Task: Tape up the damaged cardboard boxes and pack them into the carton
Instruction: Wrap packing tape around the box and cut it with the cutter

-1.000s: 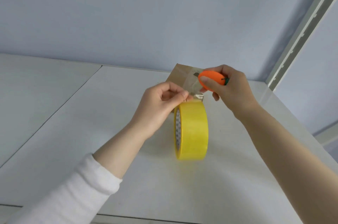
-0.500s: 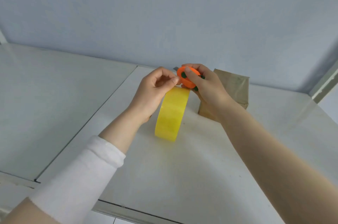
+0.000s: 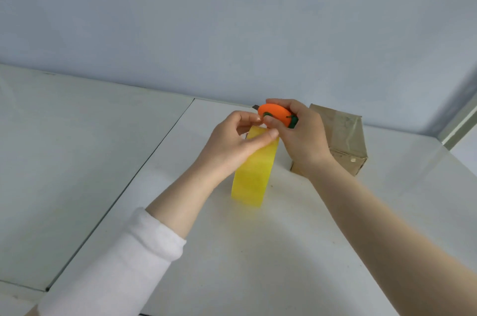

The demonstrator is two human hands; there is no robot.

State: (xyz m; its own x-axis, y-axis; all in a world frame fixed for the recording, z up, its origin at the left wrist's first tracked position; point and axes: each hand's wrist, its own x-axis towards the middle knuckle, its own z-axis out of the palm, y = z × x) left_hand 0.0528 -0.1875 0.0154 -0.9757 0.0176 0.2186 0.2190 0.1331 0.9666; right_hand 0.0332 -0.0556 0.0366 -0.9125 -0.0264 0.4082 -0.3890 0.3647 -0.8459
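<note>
The left hand (image 3: 236, 141) pinches the top of the yellow tape roll (image 3: 254, 176), standing on edge on the white table (image 3: 284, 251); the right hand (image 3: 299, 135) grips an orange cutter (image 3: 275, 114) just above it; the taped cardboard box (image 3: 346, 140) sits behind the right hand.

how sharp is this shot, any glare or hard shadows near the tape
Head view: soft even light, no hard glare, just a faint shadow on the table beneath the yellow tape roll; head view: mildly blurred, left hand, right hand and orange cutter slightly smeared; head view: dull sheen on top of the cardboard box.
</note>
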